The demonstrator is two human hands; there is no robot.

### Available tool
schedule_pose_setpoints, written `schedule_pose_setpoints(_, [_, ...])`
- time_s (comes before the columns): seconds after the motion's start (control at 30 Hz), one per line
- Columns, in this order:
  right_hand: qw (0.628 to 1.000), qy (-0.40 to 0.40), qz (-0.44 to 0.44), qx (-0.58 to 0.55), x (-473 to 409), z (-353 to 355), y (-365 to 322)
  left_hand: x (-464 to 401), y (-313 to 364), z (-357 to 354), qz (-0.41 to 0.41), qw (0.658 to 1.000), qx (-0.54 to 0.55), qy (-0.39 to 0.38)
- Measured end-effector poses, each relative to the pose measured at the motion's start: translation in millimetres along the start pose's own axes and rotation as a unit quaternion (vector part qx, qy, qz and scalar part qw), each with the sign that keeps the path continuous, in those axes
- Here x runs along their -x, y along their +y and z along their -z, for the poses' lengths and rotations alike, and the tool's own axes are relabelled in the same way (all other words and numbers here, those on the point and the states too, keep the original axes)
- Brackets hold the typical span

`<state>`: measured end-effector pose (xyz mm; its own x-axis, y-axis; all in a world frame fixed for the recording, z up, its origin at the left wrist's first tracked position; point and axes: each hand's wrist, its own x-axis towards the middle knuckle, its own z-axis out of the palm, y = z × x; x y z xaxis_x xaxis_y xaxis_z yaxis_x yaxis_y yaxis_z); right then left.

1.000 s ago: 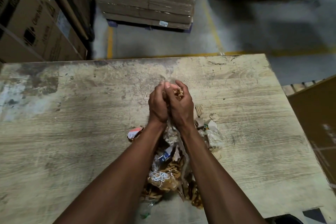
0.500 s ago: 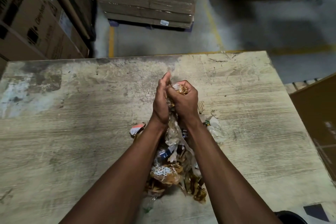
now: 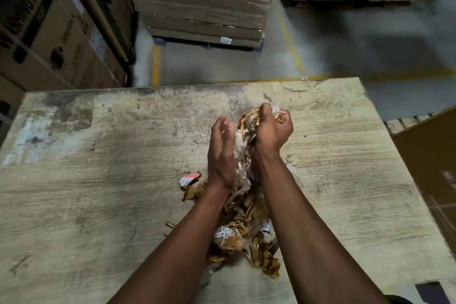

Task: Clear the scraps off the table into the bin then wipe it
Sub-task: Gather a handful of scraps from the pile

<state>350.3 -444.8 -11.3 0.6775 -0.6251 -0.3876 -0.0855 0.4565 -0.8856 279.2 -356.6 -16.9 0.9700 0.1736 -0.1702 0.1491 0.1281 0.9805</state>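
Our right hand (image 3: 271, 128) grips the scrap bundle (image 3: 243, 205); our left hand (image 3: 220, 153) lies flat against it. Loose cardboard bits may spill onto the bench (image 3: 98, 180).

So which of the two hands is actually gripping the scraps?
The right hand: its fingers are curled round the scraps. The left hand is flat and open beside them.

Worn matt wood table (image 3: 98, 180), glossy plastic scraps (image 3: 240, 170)
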Motion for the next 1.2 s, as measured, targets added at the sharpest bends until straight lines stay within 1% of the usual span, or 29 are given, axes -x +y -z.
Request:
schedule_pose_setpoints(0.07, [1.000,0.022,0.000,-0.003,5.7,-0.6,1.8,4.7,0.5,-9.9,-0.006,1.000,-0.001,0.005])
schedule_pose_setpoints(0.13, [1.000,0.008,0.013,0.016,12.6,-0.5,6.4,5.2,-1.5,-18.9,-0.003,1.000,0.013,0.017])
schedule_pose_setpoints(0.23, [0.997,-0.060,0.010,0.044,19.0,4.9,10.8,-0.1,-0.6,-22.5,-0.008,0.999,-0.021,0.041])
schedule_pose_setpoints(0.37, [0.986,-0.156,-0.016,0.052,24.7,11.6,9.5,-3.3,1.6,-18.6,-0.053,0.994,-0.042,0.082])
schedule_pose_setpoints(0.47, [0.977,-0.194,-0.004,0.093,30.4,15.9,9.7,-2.8,4.1,-18.4,-0.070,0.992,-0.041,0.098])
schedule_pose_setpoints(0.67, [0.947,-0.273,0.011,0.169,40.5,27.9,8.6,-6.8,9.0,-17.0,-0.038,0.994,0.024,0.101])
schedule_pose_setpoints(0.77, [0.942,-0.297,0.000,0.156,46.8,33.0,6.9,-12.2,11.4,-16.1,-0.011,0.992,0.057,0.109])
schedule_pose_setpoints(0.83, [0.943,-0.304,-0.015,0.138,52.3,35.5,6.5,-17.5,9.4,-14.5,-0.003,0.991,0.059,0.117])
schedule_pose_setpoints(0.9, [0.944,-0.298,-0.017,0.142,53.0,38.2,12.0,-22.9,6.4,-13.1,-0.003,0.992,0.052,0.116])
schedule_pose_setpoints(1.0, [0.934,-0.268,0.065,0.226,52.5,42.9,14.5,-26.8,6.3,-14.4,-0.010,0.993,0.038,0.113])
schedule_pose_setpoints(1.07, [0.931,-0.274,0.083,0.225,54.3,46.7,13.5,-28.6,10.4,-16.4,-0.016,0.992,0.052,0.112])
schedule_pose_setpoints(1.13, [0.939,-0.264,0.061,0.211,56.5,55.8,15.6,-33.6,14.4,-17.8,-0.016,0.990,0.076,0.119])
schedule_pose_setpoints(1.2, [0.933,-0.258,0.022,0.248,67.1,66.2,15.6,-38.9,18.9,-17.7,-0.012,0.987,0.095,0.127])
